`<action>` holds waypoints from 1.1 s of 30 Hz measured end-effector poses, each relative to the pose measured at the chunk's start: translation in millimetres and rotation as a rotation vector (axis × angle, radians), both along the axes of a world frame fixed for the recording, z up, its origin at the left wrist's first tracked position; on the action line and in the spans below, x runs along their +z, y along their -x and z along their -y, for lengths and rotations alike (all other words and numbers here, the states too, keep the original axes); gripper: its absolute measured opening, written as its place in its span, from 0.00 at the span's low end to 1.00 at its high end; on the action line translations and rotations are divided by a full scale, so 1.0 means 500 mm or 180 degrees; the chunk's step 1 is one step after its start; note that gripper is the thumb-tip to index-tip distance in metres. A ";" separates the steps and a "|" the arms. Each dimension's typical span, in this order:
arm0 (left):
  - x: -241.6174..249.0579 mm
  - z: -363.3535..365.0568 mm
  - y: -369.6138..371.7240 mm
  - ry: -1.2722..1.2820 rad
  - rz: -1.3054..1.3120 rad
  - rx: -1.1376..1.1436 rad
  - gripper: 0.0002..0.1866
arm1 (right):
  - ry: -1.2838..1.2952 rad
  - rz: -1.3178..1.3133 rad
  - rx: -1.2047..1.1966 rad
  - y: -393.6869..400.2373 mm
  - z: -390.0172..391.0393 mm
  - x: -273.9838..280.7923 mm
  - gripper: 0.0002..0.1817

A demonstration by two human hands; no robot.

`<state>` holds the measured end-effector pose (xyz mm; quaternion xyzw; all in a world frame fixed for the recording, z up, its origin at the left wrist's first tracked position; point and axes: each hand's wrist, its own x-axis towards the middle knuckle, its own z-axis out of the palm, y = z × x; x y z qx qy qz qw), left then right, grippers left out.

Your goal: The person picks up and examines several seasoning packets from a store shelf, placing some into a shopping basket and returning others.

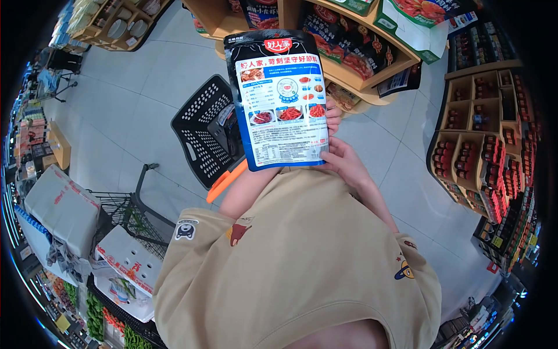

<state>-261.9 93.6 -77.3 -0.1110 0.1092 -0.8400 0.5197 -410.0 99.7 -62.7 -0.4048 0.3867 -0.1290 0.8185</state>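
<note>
While left fingers (pixel 333 115) curl round the pouch (pixel 282 110) and right fingers (pixel 335 158) pinch its corner, the basket (pixel 195 152) holds dark packaging (pixel 226 123).
</note>
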 end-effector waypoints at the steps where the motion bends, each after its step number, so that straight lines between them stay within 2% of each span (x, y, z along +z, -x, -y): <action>1: 0.002 -0.001 0.000 0.0018 0.0167 0.0039 0.14 | 0.0000 -0.0004 -0.0003 -0.003 -0.003 0.002 0.17; 4: -0.004 -0.002 0.004 0.0106 -0.0080 -0.0016 0.14 | -0.0285 0.0057 0.0087 -0.005 -0.009 0.005 0.18; 7: 0.021 -0.011 -0.001 -0.0100 0.0114 0.0064 0.15 | -0.0297 0.0060 0.0056 -0.005 -0.008 0.002 0.17; 15: 0.009 -0.012 0.004 -0.0063 0.0105 0.0115 0.17 | 0.0096 -0.0156 0.0162 0.000 -0.007 -0.019 0.14; 29: -0.002 -0.010 0.011 0.0110 -0.0021 0.0001 0.16 | 0.0099 -0.0173 0.0163 0.000 -0.012 -0.005 0.15; 33: -0.009 -0.013 0.013 0.0164 0.0018 0.0077 0.21 | 0.0166 -0.0087 0.0040 0.002 -0.019 -0.011 0.14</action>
